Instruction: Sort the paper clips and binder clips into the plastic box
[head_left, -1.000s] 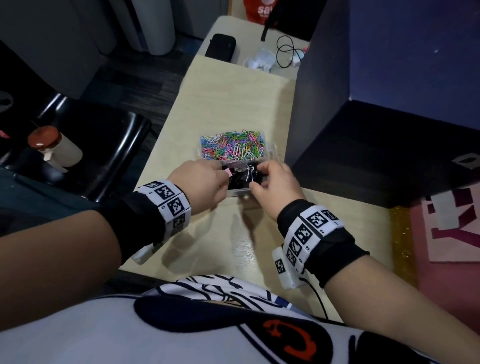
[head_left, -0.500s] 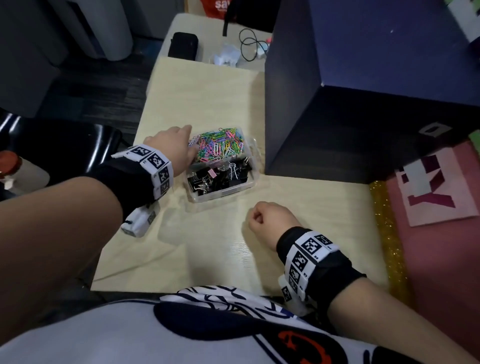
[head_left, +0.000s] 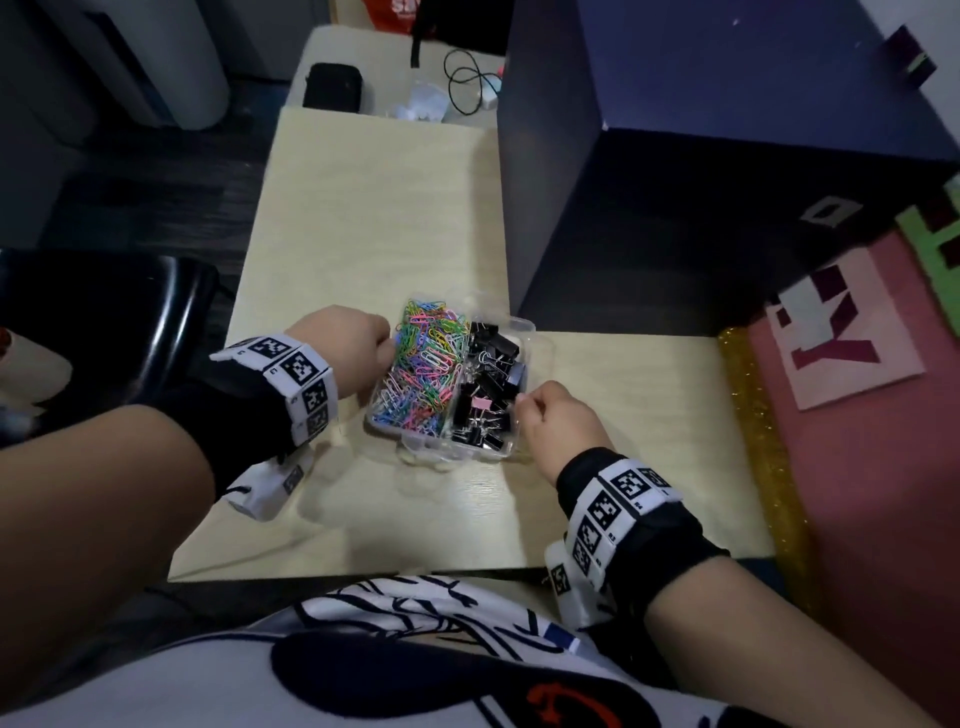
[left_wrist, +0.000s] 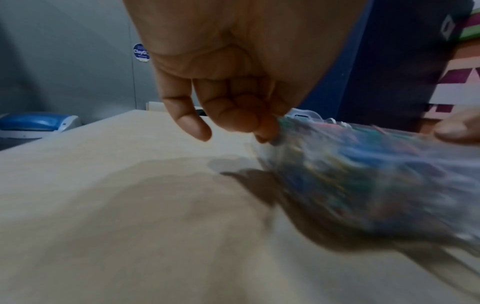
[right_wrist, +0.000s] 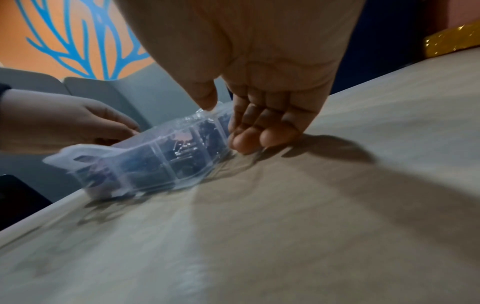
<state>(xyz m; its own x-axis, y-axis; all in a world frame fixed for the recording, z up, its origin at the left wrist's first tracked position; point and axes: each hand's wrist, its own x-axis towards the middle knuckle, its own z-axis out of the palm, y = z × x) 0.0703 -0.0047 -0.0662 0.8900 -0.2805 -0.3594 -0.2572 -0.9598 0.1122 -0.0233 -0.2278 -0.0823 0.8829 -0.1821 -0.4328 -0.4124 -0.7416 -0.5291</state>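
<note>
A clear plastic box (head_left: 441, 451) sits on the pale wooden table (head_left: 374, 208). Its left compartment holds coloured paper clips (head_left: 423, 369); its right one holds black binder clips (head_left: 491, 364) and a pink one (head_left: 480, 402). My left hand (head_left: 353, 343) holds the box's left edge with curled fingers (left_wrist: 265, 131). My right hand (head_left: 545, 415) grips the right side, thumb on the rim and fingers against the wall (right_wrist: 246, 142). In both wrist views the box (right_wrist: 145, 164) is blurred.
A tall dark blue box (head_left: 675, 182) stands just behind and right of the plastic box. A black pouch (head_left: 332, 85) and cables (head_left: 467, 83) lie on the far table. A black chair (head_left: 130, 322) is to the left, and a pink mat (head_left: 857, 338) lies to the right.
The box has turned about a quarter: the paper clips moved from the far side to the left. My right hand came off the table and took hold of the box's right side.
</note>
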